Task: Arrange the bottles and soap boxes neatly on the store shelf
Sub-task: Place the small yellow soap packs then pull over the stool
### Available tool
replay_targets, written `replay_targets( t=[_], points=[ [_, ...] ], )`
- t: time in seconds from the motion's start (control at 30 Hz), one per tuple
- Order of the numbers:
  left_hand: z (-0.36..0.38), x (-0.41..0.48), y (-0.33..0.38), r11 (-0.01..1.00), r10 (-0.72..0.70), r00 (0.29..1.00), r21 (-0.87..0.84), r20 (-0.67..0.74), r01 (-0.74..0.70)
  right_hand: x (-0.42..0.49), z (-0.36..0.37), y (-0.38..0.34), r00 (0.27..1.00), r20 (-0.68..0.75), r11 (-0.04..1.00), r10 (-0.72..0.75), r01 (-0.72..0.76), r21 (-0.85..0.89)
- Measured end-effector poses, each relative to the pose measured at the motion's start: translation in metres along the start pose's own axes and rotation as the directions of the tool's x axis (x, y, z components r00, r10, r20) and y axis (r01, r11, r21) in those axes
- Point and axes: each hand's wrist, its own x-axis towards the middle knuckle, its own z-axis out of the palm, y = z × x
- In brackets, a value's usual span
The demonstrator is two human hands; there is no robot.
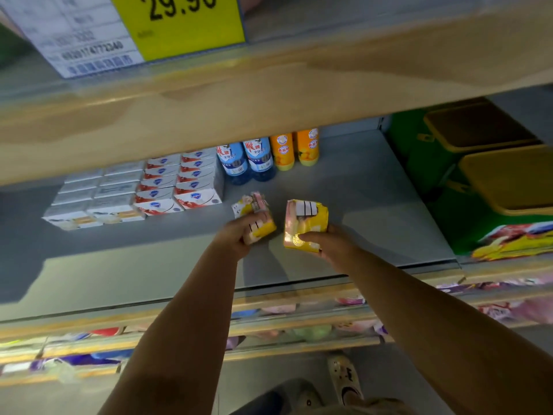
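Yellow-wrapped, the left pack (258, 217) sits gripped in our left hand (236, 235) and the right pack (302, 226) in our right hand (332, 245), both lengthwise roughly toward twelve o'clock, with the boxes (176, 187) at ten o'clock, nearer our left hand.

soap boxes (155, 187) left | bottles (260, 158) right (just beside) | both on shelf (374, 211)

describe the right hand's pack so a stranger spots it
On the grey shelf, look in front of the orange bottles at the back. The left hand holds the left pack, the right hand the right pack, both yellow. Only the right pack shows a round gold seal by the thumb.
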Motion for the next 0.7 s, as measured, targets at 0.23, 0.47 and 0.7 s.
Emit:
replay_targets(
  t=[0.23, 0.47, 0.7],
  points=[
    [-0.017, -0.046, -0.038, 0.978, -0.039, 0.986, -0.197, 0.162, 0.071, -0.035, -0.012, 0.004, 1.000, 0.000, 0.999, 0.031, -0.031, 0.039],
    [0.030, -0.069, -0.084, 0.986, 0.032, 0.960, 0.147, 0.279, -0.076, -0.094, -0.048, 0.023, 0.997, -0.065, 0.981, -0.029, 0.041, 0.190],
    [0.112, -0.109, -0.147, 0.913, 0.069, 0.942, 0.360, 0.328, -0.192, -0.198, -0.130, 0.066, 0.920, -0.391, 0.984, -0.009, 0.078, 0.161]
  ],
)
